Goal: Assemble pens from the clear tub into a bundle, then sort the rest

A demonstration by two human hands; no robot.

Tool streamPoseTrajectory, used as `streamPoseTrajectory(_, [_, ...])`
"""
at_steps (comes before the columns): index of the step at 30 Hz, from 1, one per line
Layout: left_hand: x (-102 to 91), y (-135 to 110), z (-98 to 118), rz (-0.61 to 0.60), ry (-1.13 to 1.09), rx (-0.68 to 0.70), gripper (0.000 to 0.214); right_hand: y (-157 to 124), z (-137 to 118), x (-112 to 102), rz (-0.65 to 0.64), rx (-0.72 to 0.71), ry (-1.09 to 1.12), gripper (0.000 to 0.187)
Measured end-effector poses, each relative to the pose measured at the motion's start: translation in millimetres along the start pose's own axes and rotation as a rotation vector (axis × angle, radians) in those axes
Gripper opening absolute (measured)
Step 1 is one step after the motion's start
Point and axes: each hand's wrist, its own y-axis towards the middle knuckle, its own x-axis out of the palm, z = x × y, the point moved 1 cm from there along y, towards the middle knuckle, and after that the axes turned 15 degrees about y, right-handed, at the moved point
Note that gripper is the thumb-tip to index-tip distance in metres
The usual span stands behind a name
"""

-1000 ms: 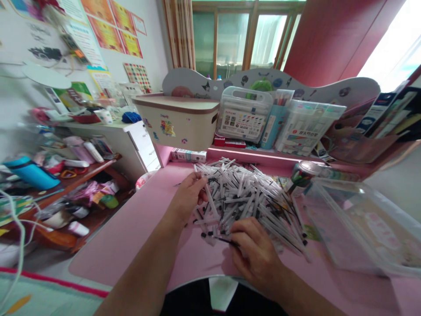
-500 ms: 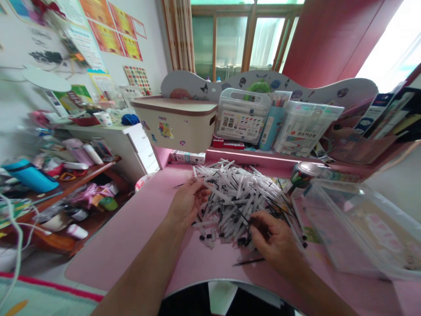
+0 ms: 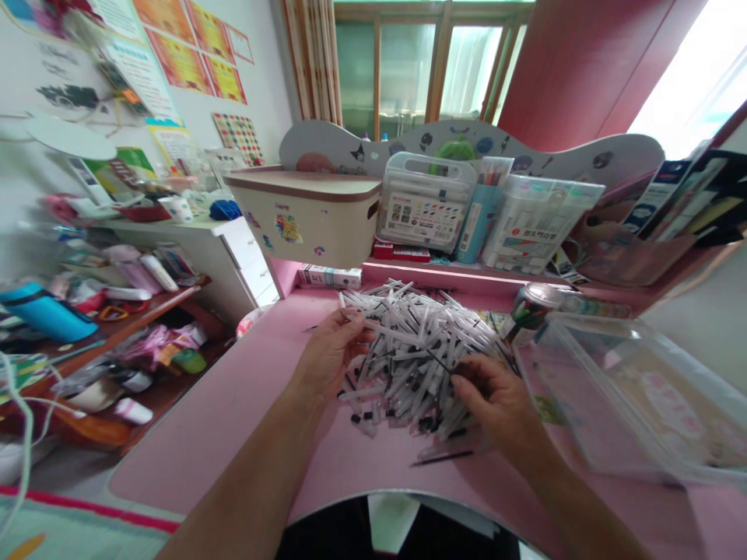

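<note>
A heap of white translucent pen barrels (image 3: 417, 381) mixed with thin black refills lies on the pink desk. At the heap's left side, my left hand (image 3: 335, 346) is closed on a white pen barrel (image 3: 392, 333) that points right over the heap. My right hand (image 3: 493, 393), at the heap's right front, pinches a thin black pen refill (image 3: 437, 358) that slants up toward the left hand's barrel. The refill's tip and the barrel look apart. A loose black refill (image 3: 442, 459) lies in front of the heap, near the right wrist. Small black-ended pieces (image 3: 362, 424) lie at the front left.
To the right stands a clear plastic box (image 3: 583, 420), with a can (image 3: 534, 307) behind it. A shelf at the back holds a beige lidded bin (image 3: 315, 222) and clear marker cases (image 3: 429, 206). The desk (image 3: 233, 420) curves inward at my body.
My right hand, with the black refill, has shifted slightly right and up. My left hand stays nearly in place with the barrel. The whole view has shifted slightly.
</note>
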Motion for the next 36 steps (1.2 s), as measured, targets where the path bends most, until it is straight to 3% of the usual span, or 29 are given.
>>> streamPoseTrajectory(7, [-1.6, -1.8, 0.5, -0.153, 0.099, 0.033, 0.032, 14.0, -4.6, -28.1, 0.008, 0.309, 0.447, 0.025])
streamPoseTrajectory(10, [-4.4, -1.4, 0.6, -0.245, 0.285, 0.106, 0.026, 19.0, -9.2, -39.2, 0.007, 0.399, 0.426, 0.023])
streamPoseTrajectory(14, [-6.8, -0.6, -0.6, -0.415, 0.559, 0.141, 0.019, 21.6, -9.7, -45.4, -0.127, 0.472, 0.349, 0.022])
streamPoseTrajectory(19, [-0.7, -5.4, -3.2, -0.584, 0.909, 0.158, 0.017, 21.3, -5.0, -38.7, -0.114, 0.336, 0.429, 0.026])
streamPoseTrajectory(22, [3.2, -8.8, -2.8, -0.672, 1.007, 0.155, 0.020, 20.0, -7.6, -33.1, -0.098, 0.257, 0.608, 0.029])
streamPoseTrajectory(27, [2.3, -8.4, -0.7, -0.672, 0.800, 0.116, 0.015, 18.9, -15.4, -33.6, -0.102, 0.156, 0.783, 0.040])
streamPoseTrajectory(31, [0.5, -7.7, -1.9, -0.653, 0.561, 0.072, 0.019, 22.6, -11.6, -42.2, 0.000, 0.062, 0.546, 0.027])
streamPoseTrajectory(33, [0.5, -8.1, -2.7, -0.653, 0.541, 0.080, 0.018, 24.9, -8.3, -45.1, 0.012, -0.006, 0.240, 0.015])
streamPoseTrajectory(36, [1.3, -8.6, -3.5, -0.642, 0.568, 0.090, 0.016, 25.9, -4.8, -42.1, -0.117, -0.148, -0.281, 0.007])
